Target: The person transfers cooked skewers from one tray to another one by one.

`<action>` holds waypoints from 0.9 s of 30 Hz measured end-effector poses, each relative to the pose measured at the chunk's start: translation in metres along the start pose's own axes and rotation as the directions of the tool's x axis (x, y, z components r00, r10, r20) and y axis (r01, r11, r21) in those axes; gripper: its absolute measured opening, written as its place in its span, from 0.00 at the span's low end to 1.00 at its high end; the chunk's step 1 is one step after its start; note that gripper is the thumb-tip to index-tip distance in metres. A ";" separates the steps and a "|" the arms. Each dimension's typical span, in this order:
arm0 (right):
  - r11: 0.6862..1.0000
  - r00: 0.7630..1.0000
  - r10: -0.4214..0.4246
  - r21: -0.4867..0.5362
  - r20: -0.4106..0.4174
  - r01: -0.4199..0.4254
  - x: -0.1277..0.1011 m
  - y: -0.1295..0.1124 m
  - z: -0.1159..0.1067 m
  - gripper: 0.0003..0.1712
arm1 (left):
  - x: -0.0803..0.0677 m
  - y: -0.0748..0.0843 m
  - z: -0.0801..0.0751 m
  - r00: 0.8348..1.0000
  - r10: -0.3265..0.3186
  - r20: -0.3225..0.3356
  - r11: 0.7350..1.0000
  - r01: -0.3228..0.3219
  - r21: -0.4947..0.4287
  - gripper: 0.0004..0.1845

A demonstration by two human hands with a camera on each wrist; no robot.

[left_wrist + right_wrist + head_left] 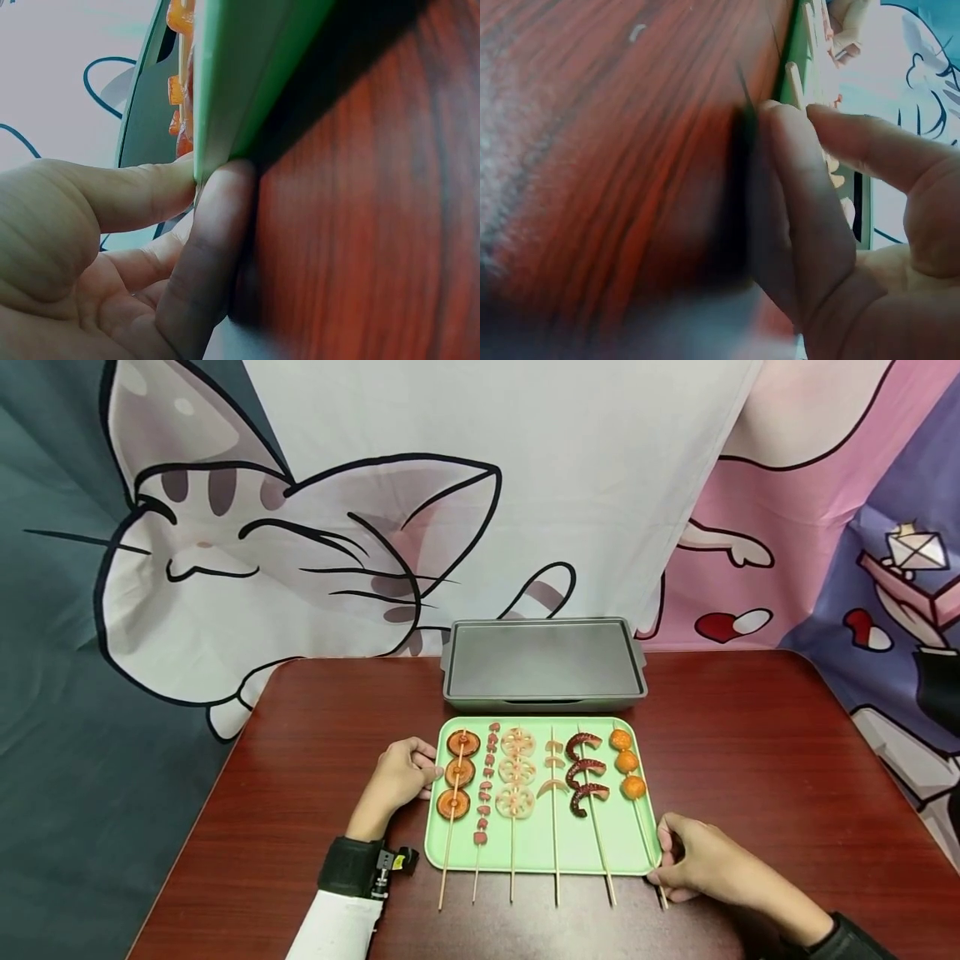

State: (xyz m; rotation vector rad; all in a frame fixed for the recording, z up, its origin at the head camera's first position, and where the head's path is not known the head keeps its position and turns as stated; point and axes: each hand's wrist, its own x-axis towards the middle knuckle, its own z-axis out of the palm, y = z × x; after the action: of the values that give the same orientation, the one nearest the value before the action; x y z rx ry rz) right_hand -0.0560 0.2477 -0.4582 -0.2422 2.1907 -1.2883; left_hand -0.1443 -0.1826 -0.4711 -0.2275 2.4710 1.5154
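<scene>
A light green tray (534, 853) carries a row of several food skewers with their stick ends over the near rim. From left to right sit a mushroom-like skewer (460, 771), small pink meat cubes (485, 787), lotus root slices (517, 769), pale curved pieces (553, 762), dark red tentacles (587, 768) and orange balls (626, 763). My left hand (399, 781) pinches the tray's left rim, thumb above and a finger beneath in the left wrist view. At the near right corner, my right hand (705, 860) grips the rim, beside the orange balls' stick.
Just behind the tray, a grey rectangular pan or griddle (546, 660) stands at the back of the reddish-brown wooden table (300, 810). A cloth backdrop (600, 468) with cartoon cats hangs behind the table. A dark band with a small device (381, 868) is on the left wrist.
</scene>
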 end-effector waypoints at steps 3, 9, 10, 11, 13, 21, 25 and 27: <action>1.000 0.999 0.000 0.001 0.037 0.000 -0.002 -0.002 -0.006 0.23 | 0.000 0.001 0.001 1.000 0.000 -0.002 1.000 0.000 -0.002 0.10; 0.992 1.000 -0.015 -0.126 -0.005 0.014 0.000 -0.020 -0.029 0.22 | 0.000 0.001 0.001 1.000 -0.007 0.000 1.000 0.007 0.007 0.09; 0.988 0.999 -0.026 -0.150 -0.022 0.022 0.001 -0.024 -0.032 0.21 | 0.000 0.001 0.001 1.000 -0.009 0.002 1.000 0.009 0.009 0.09; 0.984 0.998 -0.041 -0.177 -0.038 0.034 0.003 -0.027 -0.035 0.21 | 0.000 0.001 0.001 1.000 -0.011 0.005 1.000 0.011 0.014 0.09; 0.974 0.995 -0.081 -0.219 -0.058 0.066 0.008 -0.034 -0.040 0.19 | 0.000 0.001 0.000 1.000 -0.017 0.010 1.000 0.017 0.024 0.09; 0.934 0.968 -0.205 -0.324 -0.147 0.149 0.029 -0.057 -0.046 0.16 | 0.000 0.001 -0.001 1.000 -0.017 0.023 0.999 0.016 0.039 0.09; 0.925 0.947 -0.228 -0.355 -0.226 0.138 0.033 -0.065 -0.053 0.13 | -0.001 0.002 -0.001 0.999 -0.022 0.029 0.999 0.021 0.043 0.09; 0.919 0.934 -0.250 -0.368 -0.255 0.145 0.033 -0.066 -0.056 0.11 | -0.001 0.002 -0.002 0.999 -0.028 0.029 0.999 0.026 0.046 0.09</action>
State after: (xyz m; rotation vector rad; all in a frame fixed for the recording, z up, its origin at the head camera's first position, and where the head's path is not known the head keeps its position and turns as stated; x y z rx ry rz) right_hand -0.1237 0.2406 -0.3945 -0.4444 2.7111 -1.0917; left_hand -0.1440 -0.1835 -0.4680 -0.2279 2.4663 1.4400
